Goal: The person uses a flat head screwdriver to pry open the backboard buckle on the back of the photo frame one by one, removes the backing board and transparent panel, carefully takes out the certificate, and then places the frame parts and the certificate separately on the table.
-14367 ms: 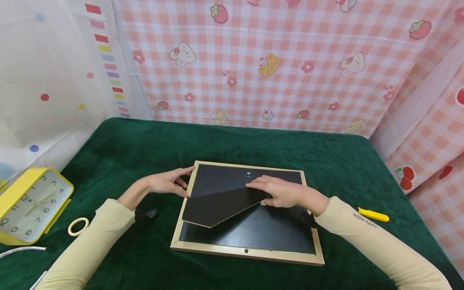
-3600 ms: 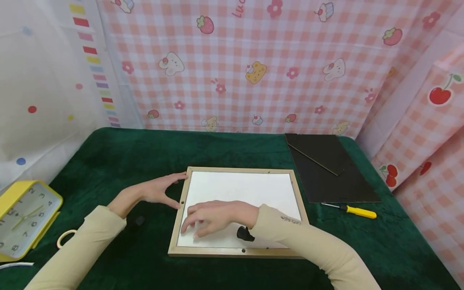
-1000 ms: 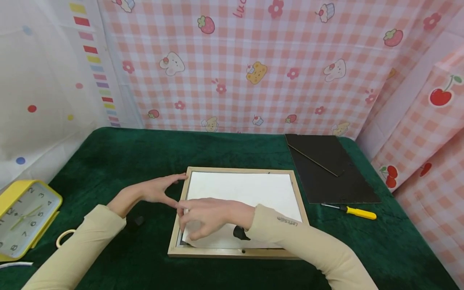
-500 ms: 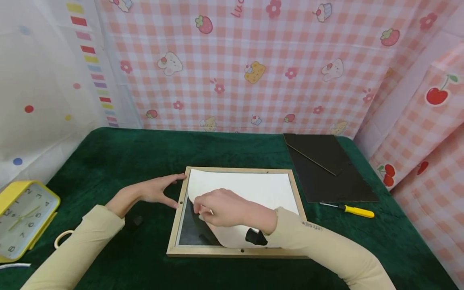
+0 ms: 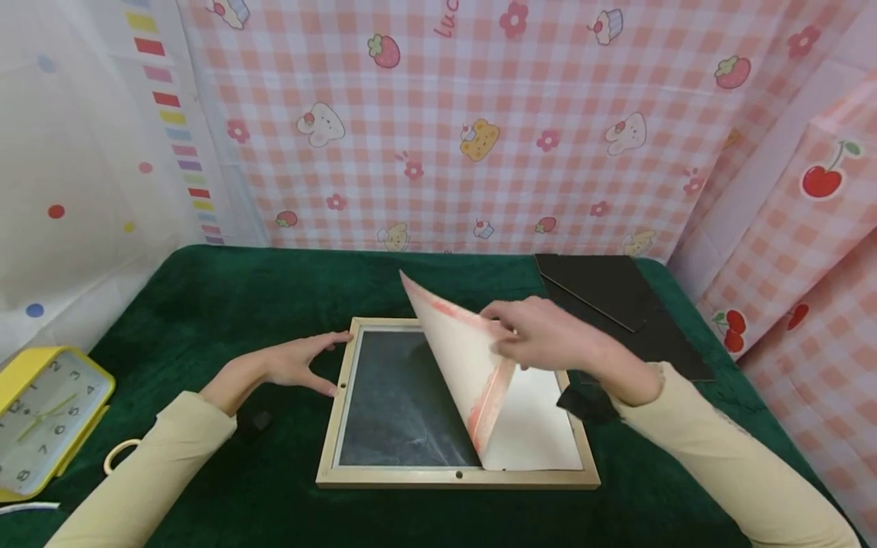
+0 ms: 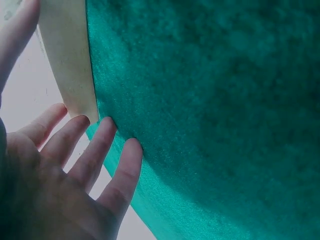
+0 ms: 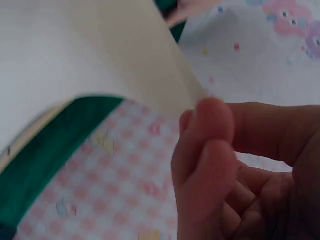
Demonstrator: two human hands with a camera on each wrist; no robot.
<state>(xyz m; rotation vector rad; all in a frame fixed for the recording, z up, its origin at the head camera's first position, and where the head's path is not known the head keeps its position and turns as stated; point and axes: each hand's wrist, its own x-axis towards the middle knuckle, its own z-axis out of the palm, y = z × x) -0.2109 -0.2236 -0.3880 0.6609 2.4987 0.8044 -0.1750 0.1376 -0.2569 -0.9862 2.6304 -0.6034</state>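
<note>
A pale wooden picture frame (image 5: 388,477) lies face down on the green cloth, its dark clear pane (image 5: 397,411) showing on the left side. My right hand (image 5: 548,335) pinches the edge of a white paper sheet (image 5: 459,350) and holds it lifted and curled toward the right. Reddish marks show along the border of the sheet's underside; its right part still lies in the frame. My left hand (image 5: 294,363) rests against the frame's left edge with thumb and fingers spread. In the left wrist view, those fingers (image 6: 122,185) are straight near the frame's corner.
A black backing board (image 5: 617,304) with a stand flap lies at the back right, partly behind my right hand. At left are a yellow alarm clock (image 5: 51,418), a cream ring (image 5: 113,455) and a white cable (image 5: 30,507). Patterned curtains (image 5: 438,114) enclose the table.
Earlier, the backing board moved from the frame to the back right. Since then my right hand has peeled the paper sheet up from the left, uncovering the pane. My left hand stays put.
</note>
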